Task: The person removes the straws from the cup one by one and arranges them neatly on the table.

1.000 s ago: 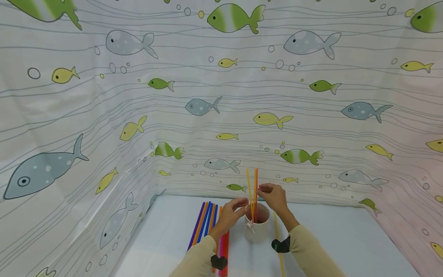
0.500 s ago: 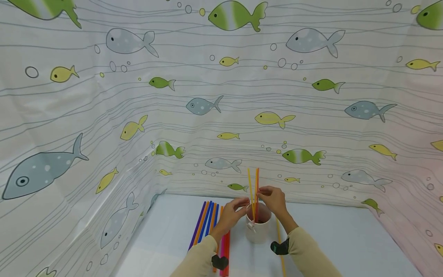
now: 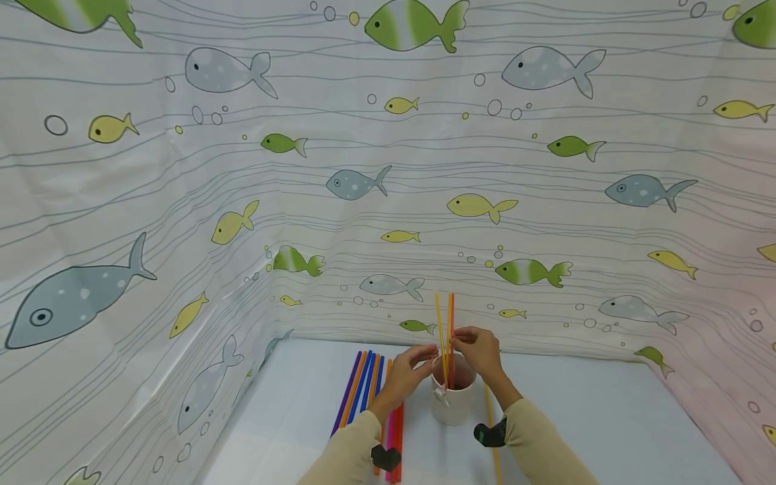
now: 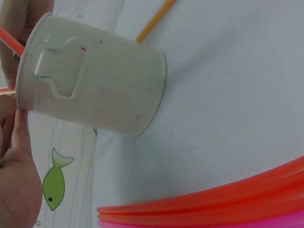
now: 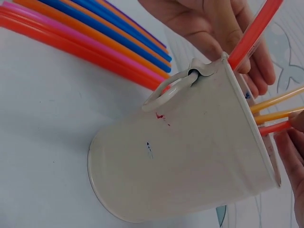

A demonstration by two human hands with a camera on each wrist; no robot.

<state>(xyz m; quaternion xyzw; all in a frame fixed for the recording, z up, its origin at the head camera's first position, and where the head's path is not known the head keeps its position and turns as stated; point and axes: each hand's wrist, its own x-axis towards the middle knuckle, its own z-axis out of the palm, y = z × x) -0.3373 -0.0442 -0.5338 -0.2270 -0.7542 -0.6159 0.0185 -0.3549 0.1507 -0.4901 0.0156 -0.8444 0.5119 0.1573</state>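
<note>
A white metal pail with small side handles stands upright on the table, several straws leaning in it. My right hand pinches a red straw between thumb and fingers above the rim. Beside that straw, two yellow-orange straws rise from the opening. Another red straw leans at the handle side, in front of my left hand in the right wrist view. The left hand has its fingers loosely extended around the left of the rim, a fingertip right at the edge in the left wrist view.
Left of the pail lies a row of purple, orange, blue, pink and red straws, partly under the left forearm. One yellow straw lies to the right, near the right wrist. Fish-printed sheeting walls the table at back and sides.
The right fingers have closed in slightly on the red straw. The view has shifted slightly; the left hand and pail hold nearly the same place.
</note>
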